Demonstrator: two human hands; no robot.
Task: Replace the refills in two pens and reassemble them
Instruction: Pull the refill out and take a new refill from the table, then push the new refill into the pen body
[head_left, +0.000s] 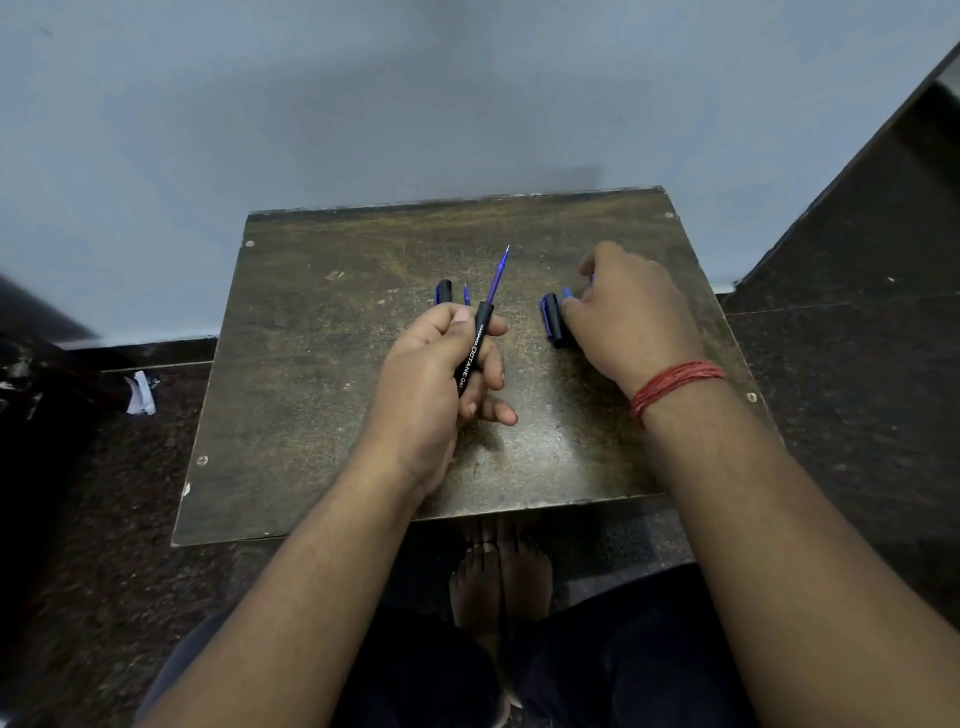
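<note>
We see left hand (436, 384) gripping black pen barrel (472, 356), blue refill (497, 275) protruding beyond fingers. Right hand (631, 312) curled over small blue part (567, 293); hold uncertain. Cap (553, 319) just beside its fingertips.

Scuffed brown board (311, 415), pale blue wall (363, 104), crumpled white paper (140, 393) on dark floor (857, 389)

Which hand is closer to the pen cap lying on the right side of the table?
The right hand. Its fingers reach down right beside the pen cap, about touching it. The left hand is off to the cap's left, holding a black pen barrel.
</note>
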